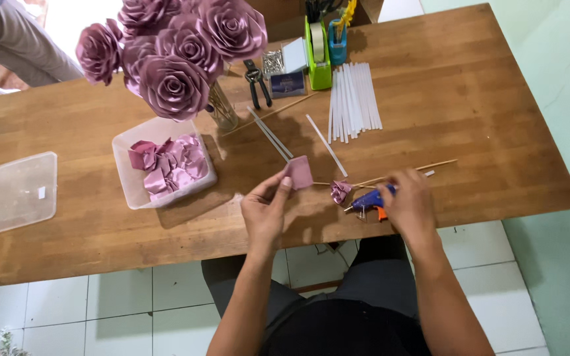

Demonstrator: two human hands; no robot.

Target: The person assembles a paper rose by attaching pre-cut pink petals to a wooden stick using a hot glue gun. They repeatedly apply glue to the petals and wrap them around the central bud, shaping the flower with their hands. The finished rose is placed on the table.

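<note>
Left hand: my left hand (265, 207) is raised just above the tabletop edge, thumb and fingertips pinched on a small square mauve satin petal (299, 173); the petal stands upright, smooth and slightly glossy.
Right hand: my right hand (409, 201) is closed around a blue plastic glue gun with an orange trigger (367, 201); its metal nozzle points left, toward the bud.
Bud: a small rolled mauve satin rosebud (340, 191) lies on the tabletop at the end of a thin wooden skewer (404, 171); it sits just beside the nozzle, between my two hands.
Tabletop: a long brown wooden plank tabletop (483, 118), grain running lengthwise, finish matte.
Petal stock: a clear rectangular plastic tub (126, 181) holds a loose heap of the same satin pieces; its flat clear lid (22, 191) lies well apart to the left.
Bouquet: large finished mauve satin roses (179, 49) stand in a clear glass vase (222, 109); petals layered in tight spirals.
Sticks: a row of translucent white glue sticks (354, 99) lies side by side; two more lie loose near the petal.
Dispenser: a green tape dispenser (318, 53) stands at the far edge.
</note>
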